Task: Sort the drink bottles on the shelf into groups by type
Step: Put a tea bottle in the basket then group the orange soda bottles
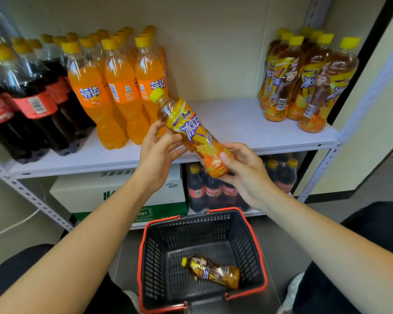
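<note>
We hold one tea bottle (191, 132) in both hands in front of the shelf (236, 123), tilted with its yellow cap up and to the left. Our left hand (159, 150) wraps its fingers round the upper part below the shoulder. Our right hand (243, 171) cups and grips the base. Neither hand is free. Held this way the label faces us, so we can read what kind of drink it is before choosing a spot.

The shelf already explains itself. The cola bottles (27, 98) stand at the far left, and the orange soda bottles (118, 91) stand just beside them. The tea bottles (304, 87) are clustered at the far right, well apart from the soda, with a bare stretch of board between. Our bottle carries the same yellow label as that right-hand cluster, so we judge it belongs there and must travel right.

Below us a basket (143, 257) sits on the floor with a second tea bottle (213, 271) lying on its side, probably waiting its turn. Under the shelf we see a box (114, 191) and a pack of cola (213, 191), which look like stock rather than part of the sorting. The grip at the base should let us stand the bottle upright
</note>
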`<state>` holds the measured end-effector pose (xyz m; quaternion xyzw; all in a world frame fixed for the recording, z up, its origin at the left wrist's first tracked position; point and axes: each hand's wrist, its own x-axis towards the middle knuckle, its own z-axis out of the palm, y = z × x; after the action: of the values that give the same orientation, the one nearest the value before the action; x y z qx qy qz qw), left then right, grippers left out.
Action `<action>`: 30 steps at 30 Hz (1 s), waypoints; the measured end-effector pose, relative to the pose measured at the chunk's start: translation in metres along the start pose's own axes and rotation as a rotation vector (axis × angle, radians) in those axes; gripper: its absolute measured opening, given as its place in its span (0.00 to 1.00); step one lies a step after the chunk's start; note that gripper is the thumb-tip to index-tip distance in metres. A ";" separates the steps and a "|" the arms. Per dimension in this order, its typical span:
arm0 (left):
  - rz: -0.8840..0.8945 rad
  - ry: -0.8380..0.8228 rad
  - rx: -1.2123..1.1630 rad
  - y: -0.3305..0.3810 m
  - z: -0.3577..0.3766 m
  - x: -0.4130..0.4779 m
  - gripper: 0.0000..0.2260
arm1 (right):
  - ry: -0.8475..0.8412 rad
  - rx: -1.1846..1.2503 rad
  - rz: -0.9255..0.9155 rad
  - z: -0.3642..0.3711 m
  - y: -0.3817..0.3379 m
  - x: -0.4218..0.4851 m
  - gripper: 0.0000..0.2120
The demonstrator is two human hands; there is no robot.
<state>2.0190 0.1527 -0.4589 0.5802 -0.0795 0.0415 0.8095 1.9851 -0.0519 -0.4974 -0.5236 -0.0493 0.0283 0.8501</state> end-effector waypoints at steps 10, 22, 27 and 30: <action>0.051 0.073 0.102 0.006 -0.003 -0.004 0.17 | -0.041 0.168 0.072 0.005 -0.006 -0.003 0.23; 0.071 0.080 0.039 0.004 0.001 -0.009 0.41 | -0.101 0.206 0.176 0.013 -0.012 -0.007 0.25; 0.092 0.057 0.106 0.008 0.004 -0.013 0.26 | -0.077 0.191 0.141 0.017 -0.008 -0.010 0.29; 0.089 -0.077 0.097 0.010 0.000 -0.010 0.29 | -0.083 0.219 0.197 0.020 -0.007 -0.011 0.24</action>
<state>2.0071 0.1559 -0.4509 0.6160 -0.1339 0.0589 0.7741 1.9716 -0.0383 -0.4829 -0.4284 -0.0296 0.1383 0.8924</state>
